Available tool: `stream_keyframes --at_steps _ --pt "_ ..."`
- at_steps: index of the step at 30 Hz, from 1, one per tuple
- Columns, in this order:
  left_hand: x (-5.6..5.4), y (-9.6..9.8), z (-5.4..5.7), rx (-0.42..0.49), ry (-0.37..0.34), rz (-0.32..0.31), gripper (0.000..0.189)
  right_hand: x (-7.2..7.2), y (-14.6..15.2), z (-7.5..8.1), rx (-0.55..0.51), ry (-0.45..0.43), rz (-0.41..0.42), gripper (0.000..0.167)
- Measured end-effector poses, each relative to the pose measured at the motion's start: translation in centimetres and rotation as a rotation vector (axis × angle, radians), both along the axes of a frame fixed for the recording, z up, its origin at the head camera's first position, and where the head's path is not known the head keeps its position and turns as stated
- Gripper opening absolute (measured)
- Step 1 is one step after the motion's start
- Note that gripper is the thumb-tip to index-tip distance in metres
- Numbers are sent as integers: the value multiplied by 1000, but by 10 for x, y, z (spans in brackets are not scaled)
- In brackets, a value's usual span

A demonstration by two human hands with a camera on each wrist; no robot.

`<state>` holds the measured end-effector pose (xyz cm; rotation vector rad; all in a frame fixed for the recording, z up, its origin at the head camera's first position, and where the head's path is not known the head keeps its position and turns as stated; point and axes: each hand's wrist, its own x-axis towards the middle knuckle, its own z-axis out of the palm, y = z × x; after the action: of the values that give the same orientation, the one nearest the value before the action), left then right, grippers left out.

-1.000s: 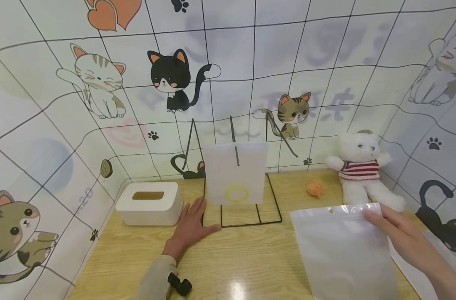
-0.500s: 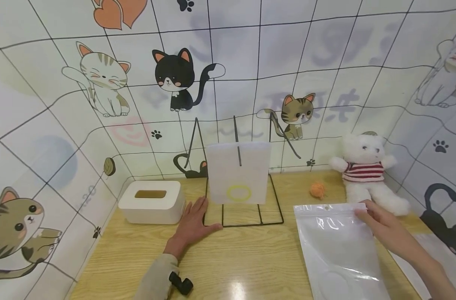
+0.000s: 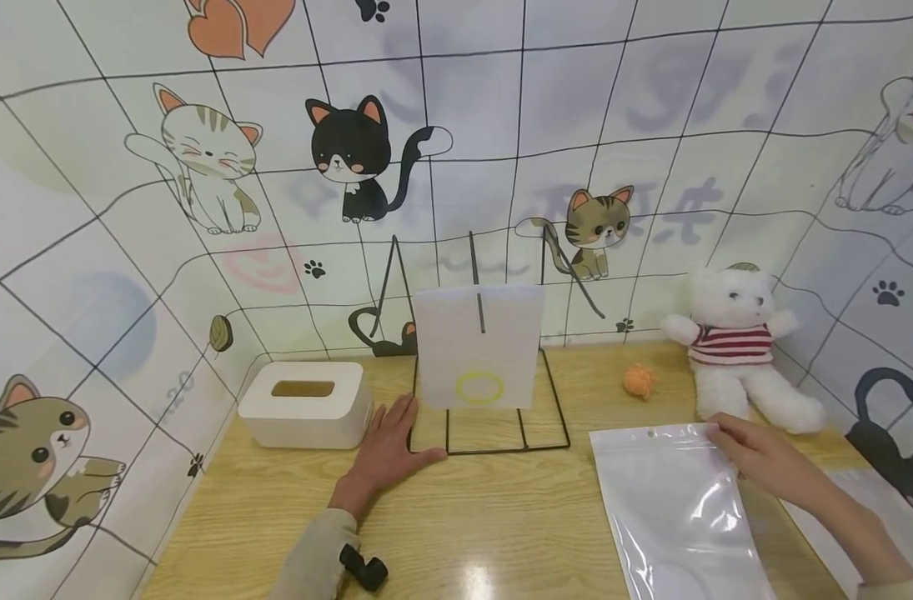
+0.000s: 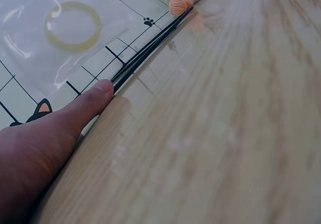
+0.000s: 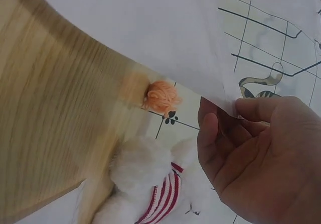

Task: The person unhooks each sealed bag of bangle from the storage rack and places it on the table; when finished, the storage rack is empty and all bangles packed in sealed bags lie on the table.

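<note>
Tabletop (image 3: 486, 508): carries a black wire rack (image 3: 525, 449). White pouch (image 3: 677, 517): at the rack's 4 o'clock. Left hand (image 3: 390, 447): spread flat, at the rack's 8 o'clock. Right hand (image 3: 759, 460): pinching the pouch's 1 o'clock corner. Judgement: brace the rack steadily; hold the pouch's top edge level, its punched hole (image 3: 651, 433) uncovered.

Bare surface (image 3: 516, 508) is running between the left grip (image 3: 387, 446) and the white bag (image 3: 674, 517) the right grip (image 3: 764, 462) is holding. Behind, the wire rack (image 3: 489, 452) and its hanging pouch (image 3: 509, 346) are barring the way; the tissue box (image 3: 306, 421) is crowding the left grip, the teddy bear (image 3: 734, 346) the right.
</note>
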<state>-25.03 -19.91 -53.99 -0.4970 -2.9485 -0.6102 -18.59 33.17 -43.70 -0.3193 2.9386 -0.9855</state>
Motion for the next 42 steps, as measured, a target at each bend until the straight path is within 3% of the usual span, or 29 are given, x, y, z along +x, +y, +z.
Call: stream_keyframes --at_steps 8,15,20,26,33,42 --pt "-1 0 0 -17 8 4 111 -11 9 -7 76 113 27 20" --pt "-3 2 -1 -28 -14 10 112 -18 26 -21 109 224 108 8" --pt "-4 2 0 -31 -19 4 113 -18 35 -27 129 259 175 9" --pt "-7 0 -2 -50 -13 10 113 -19 46 -30 237 111 168 8" --pt "-5 0 -1 -42 -19 9 114 -20 66 -43 250 159 259 21" --pt "-3 0 -1 -48 -10 9 113 -23 79 -48 341 -15 178 9"
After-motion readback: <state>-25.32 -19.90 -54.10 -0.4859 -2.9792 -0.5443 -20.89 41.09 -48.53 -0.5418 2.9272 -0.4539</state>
